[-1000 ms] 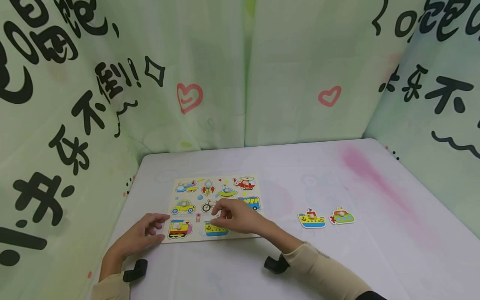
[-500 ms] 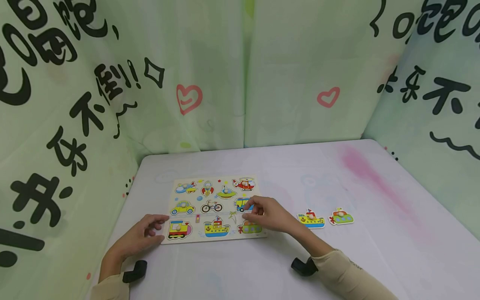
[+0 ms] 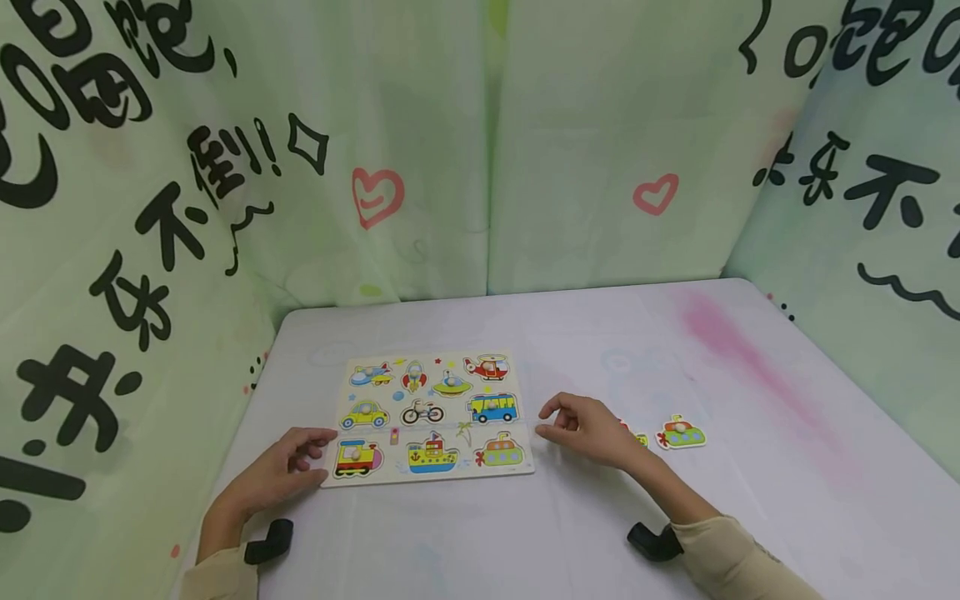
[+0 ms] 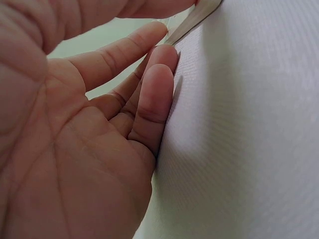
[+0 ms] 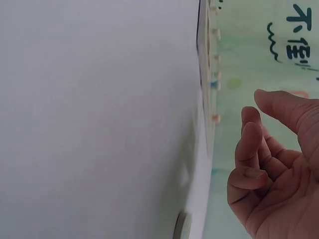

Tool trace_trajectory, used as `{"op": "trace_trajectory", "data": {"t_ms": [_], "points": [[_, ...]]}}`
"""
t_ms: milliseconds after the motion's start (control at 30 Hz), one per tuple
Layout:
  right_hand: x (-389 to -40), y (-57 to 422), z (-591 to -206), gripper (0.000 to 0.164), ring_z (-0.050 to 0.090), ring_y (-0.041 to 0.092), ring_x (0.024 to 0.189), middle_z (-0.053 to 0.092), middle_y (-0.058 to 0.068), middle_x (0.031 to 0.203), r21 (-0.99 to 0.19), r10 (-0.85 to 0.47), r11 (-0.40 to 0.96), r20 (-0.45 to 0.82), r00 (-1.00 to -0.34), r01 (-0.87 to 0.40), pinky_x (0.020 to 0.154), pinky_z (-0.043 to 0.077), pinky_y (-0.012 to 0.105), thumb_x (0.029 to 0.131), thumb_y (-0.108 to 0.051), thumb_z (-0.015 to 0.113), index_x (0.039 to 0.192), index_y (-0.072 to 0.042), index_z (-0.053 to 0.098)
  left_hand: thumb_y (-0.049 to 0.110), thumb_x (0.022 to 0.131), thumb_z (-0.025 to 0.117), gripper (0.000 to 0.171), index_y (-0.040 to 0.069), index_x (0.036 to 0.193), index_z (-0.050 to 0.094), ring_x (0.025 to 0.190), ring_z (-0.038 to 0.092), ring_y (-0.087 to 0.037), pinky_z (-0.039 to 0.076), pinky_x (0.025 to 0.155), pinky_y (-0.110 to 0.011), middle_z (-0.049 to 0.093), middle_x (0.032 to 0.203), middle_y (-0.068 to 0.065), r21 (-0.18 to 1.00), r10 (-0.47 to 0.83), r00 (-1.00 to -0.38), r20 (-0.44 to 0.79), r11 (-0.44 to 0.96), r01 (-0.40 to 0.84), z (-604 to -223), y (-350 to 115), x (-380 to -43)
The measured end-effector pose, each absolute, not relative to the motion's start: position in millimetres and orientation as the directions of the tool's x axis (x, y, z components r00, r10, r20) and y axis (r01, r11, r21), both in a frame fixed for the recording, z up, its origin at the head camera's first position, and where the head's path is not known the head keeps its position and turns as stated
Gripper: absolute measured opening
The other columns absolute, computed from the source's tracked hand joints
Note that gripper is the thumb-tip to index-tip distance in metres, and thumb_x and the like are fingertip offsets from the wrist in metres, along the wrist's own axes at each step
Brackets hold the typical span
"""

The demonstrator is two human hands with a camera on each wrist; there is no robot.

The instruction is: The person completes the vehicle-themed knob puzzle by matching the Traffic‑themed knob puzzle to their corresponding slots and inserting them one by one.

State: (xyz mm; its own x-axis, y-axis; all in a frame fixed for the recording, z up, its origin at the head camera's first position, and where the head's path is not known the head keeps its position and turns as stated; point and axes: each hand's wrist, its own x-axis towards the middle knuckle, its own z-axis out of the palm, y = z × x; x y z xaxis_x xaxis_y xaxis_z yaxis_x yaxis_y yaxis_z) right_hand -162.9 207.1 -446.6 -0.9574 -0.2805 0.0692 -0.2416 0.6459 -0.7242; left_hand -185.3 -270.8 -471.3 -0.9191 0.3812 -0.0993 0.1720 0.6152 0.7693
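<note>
A wooden knob puzzle board (image 3: 444, 432) lies on the white table, with vehicle pictures such as a car, a bus, a train, a boat and a submarine. My left hand (image 3: 281, 468) rests at the board's left edge, its index fingertip and thumb touching the rim. In the left wrist view the other fingers of my left hand (image 4: 89, 119) bend loosely on the tablecloth. My right hand (image 3: 588, 429) hovers just right of the board, fingers loosely bent and holding nothing. Behind it, a boat piece (image 3: 639, 438) is mostly hidden. A submarine piece (image 3: 681, 432) lies beside that one.
The white tablecloth (image 3: 420, 542) carries a pink smudge at the right. Green curtains (image 3: 585, 125) with black writing and red hearts enclose the back and both sides. A black wrist mount (image 3: 654, 542) sits on each forearm.
My right hand has moved right from over the board to beside it, uncovering the bicycle, bus, boat and submarine pictures and now covering most of the loose boat piece. My left hand stays put.
</note>
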Motion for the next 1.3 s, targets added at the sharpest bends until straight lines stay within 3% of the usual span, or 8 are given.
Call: {"op": "trace_trajectory", "data": {"t_ms": [300, 633, 1067, 1300], "points": [[-157, 238, -451, 0.020, 0.051, 0.009, 0.059, 0.058, -0.004, 0.073, -0.720, -0.206, 0.672, 0.048, -0.977, -0.177, 0.058, 0.044, 0.024, 0.093, -0.021, 0.076, 0.104, -0.008, 0.066, 0.010, 0.088, 0.078, 0.056, 0.002, 0.138, 0.055, 0.101, 0.050, -0.023, 0.046, 0.080, -0.024, 0.053, 0.117, -0.010, 0.756, 0.365, -0.922, -0.129, 0.638, 0.147, -471, -270, -185], [-151, 269, -447, 0.021, 0.053, 0.008, 0.060, 0.061, -0.004, 0.073, -0.691, -0.210, 0.704, 0.013, -0.978, -0.161, 0.059, 0.045, 0.025, 0.094, -0.024, 0.073, 0.104, -0.007, 0.066, 0.011, 0.089, 0.078, 0.057, 0.002, 0.140, 0.054, 0.102, 0.050, -0.023, 0.046, 0.080, -0.025, 0.052, 0.118, -0.010, 0.756, 0.375, -0.917, -0.135, 0.637, 0.149, -471, -270, -185], [-148, 287, -439, 0.015, 0.049, 0.007, 0.069, 0.056, -0.005, 0.074, -0.628, -0.230, 0.764, -0.049, -0.972, -0.149, 0.065, 0.041, 0.025, 0.093, -0.024, 0.074, 0.095, -0.011, 0.067, 0.011, 0.089, 0.078, 0.057, 0.002, 0.140, 0.054, 0.102, 0.050, -0.023, 0.045, 0.080, -0.024, 0.052, 0.118, -0.011, 0.758, 0.379, -0.916, -0.131, 0.634, 0.154, -468, -270, -186], [-152, 293, -441, 0.014, 0.044, 0.008, 0.066, 0.051, -0.005, 0.072, -0.579, -0.258, 0.796, -0.062, -0.964, -0.176, 0.062, 0.037, 0.025, 0.093, -0.021, 0.074, 0.095, -0.010, 0.067, 0.010, 0.088, 0.078, 0.057, 0.002, 0.139, 0.054, 0.101, 0.050, -0.023, 0.045, 0.079, -0.024, 0.053, 0.117, -0.011, 0.752, 0.369, -0.920, -0.131, 0.642, 0.151, -468, -269, -185]]}}
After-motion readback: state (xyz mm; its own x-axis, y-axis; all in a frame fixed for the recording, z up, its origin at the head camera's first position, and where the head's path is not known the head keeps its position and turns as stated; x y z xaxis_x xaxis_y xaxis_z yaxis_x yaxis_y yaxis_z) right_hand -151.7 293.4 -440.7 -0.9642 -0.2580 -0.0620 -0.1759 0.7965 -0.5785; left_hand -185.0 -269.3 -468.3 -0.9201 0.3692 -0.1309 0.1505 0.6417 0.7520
